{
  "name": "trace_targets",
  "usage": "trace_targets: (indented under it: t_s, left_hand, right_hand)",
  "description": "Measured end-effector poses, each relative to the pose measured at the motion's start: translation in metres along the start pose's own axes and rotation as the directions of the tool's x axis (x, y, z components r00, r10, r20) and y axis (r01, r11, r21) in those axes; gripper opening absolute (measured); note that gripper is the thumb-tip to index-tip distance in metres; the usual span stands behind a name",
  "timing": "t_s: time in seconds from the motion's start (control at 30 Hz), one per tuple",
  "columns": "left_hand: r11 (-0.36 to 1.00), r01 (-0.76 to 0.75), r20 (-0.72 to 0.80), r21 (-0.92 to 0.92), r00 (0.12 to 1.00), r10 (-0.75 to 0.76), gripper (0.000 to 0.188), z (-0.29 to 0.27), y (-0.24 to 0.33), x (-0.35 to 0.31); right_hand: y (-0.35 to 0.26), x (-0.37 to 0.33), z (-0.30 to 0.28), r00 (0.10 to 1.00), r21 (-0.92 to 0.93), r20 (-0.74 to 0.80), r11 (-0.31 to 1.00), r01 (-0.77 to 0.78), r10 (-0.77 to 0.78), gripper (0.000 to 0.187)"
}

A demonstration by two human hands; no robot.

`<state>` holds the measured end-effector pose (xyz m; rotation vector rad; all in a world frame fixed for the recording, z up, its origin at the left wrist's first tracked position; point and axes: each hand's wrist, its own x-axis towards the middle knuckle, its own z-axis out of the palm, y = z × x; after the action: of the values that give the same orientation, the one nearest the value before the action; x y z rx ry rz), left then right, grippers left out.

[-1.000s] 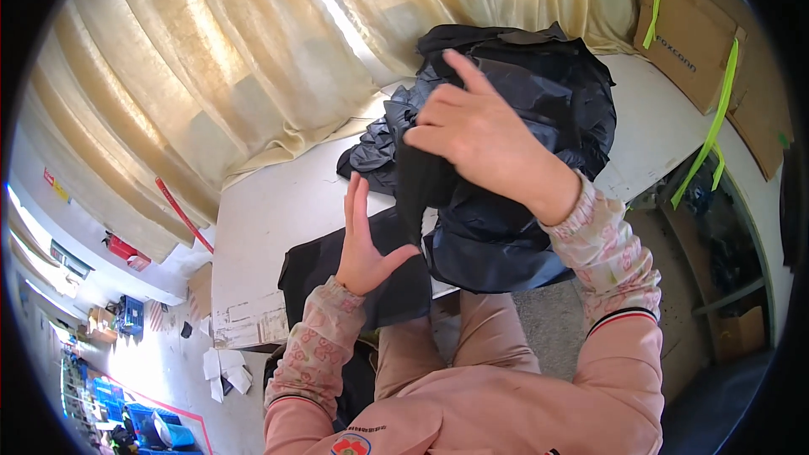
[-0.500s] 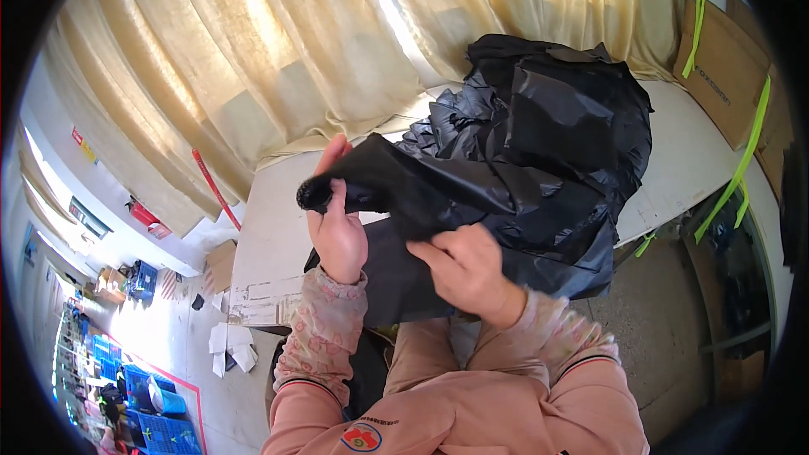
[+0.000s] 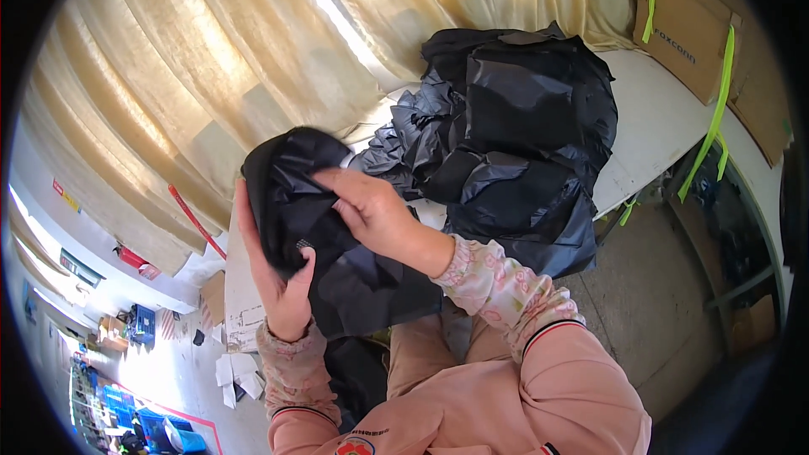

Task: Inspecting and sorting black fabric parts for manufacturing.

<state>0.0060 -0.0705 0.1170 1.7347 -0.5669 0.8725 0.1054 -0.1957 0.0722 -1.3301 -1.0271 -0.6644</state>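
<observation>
Both hands are on a black fabric piece point(image 3: 291, 173) with a dull side and a smooth, slightly shiny side. My left hand point(image 3: 285, 299) cups its folded left edge, fingers behind and thumb in front, next to a small textured patch. My right hand point(image 3: 379, 215) presses its fingers together at the upper right of the fold; the fingertips are partly hidden by the cloth. The piece's lower part hangs over the near table edge, above my lap. To the right lies a large heap of black fabric point(image 3: 539, 105), crumpled and shiny in places.
A white table point(image 3: 653, 88) carries the heap. Cream curtains point(image 3: 194, 59) hang behind it. Cardboard sheets point(image 3: 687, 42) with yellow-green straps point(image 3: 715, 131) stand at the far right. A red pole point(image 3: 196, 221) leans at the left; white papers point(image 3: 238, 375) lie on the floor.
The held fabric has moved left and been folded over into a wider bundle, away from the heap. My right hand has moved up and left along it. The view has shifted slightly.
</observation>
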Motion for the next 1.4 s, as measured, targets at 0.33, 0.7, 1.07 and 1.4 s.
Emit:
trace_targets:
  t_s: [0.33, 0.7, 1.07, 1.4]
  left_hand:
    - [0.619, 0.706, 0.175, -0.345, 0.696, -0.696, 0.038, -0.055, -0.080, -0.065]
    - [0.381, 0.674, 0.573, -0.633, 0.738, -0.355, 0.072, -0.031, -0.060, -0.089]
    - [0.589, 0.603, 0.351, -0.538, 0.796, -0.494, 0.067, -0.023, -0.072, -0.083]
    - [0.454, 0.538, 0.172, -0.711, 0.758, -0.630, 0.031, -0.048, -0.066, -0.079]
  right_hand:
    - [-0.002, -0.018, -0.025, 0.697, 0.390, 0.627, 0.635, -0.667, 0.347, 0.014]
    - [0.077, -0.040, -0.036, 0.843, -0.506, 0.510, 0.852, 0.134, 0.170, 0.016]
    - [-0.061, -0.003, -0.022, 0.940, -0.388, 0.341, 0.911, 0.139, 0.002, 0.034]
    - [-0.025, -0.023, -0.042, 0.925, -0.398, 0.379, 0.904, 0.156, 0.007, 0.022]
